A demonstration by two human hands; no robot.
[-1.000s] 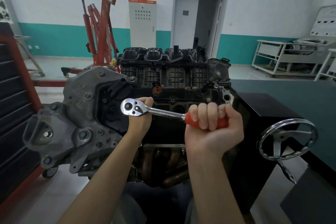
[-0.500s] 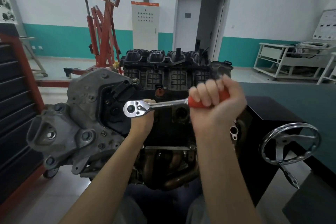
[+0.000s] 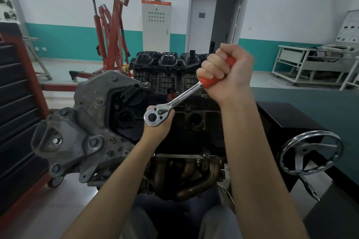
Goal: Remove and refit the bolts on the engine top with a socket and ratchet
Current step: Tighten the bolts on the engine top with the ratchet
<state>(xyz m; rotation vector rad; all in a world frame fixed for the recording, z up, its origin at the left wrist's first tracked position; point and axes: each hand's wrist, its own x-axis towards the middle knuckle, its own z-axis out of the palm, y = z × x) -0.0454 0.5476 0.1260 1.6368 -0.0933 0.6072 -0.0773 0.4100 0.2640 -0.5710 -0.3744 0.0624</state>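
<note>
Over the engine top (image 3: 174, 91), the right hand (image 3: 227, 75) clenches the ratchet (image 3: 174, 103) handle; the left hand (image 3: 159, 124) cups its head; unsteadied, the hidden socket could slip off.

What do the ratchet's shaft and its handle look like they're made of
The ratchet shaft and head look like polished chromed steel: bright and mirror-like, with sharp highlights. The orange-red handle, held in the right hand, has a matte, even colour that suggests plastic or rubber; which one can't be told. The left hand cups the head from beneath.
</note>
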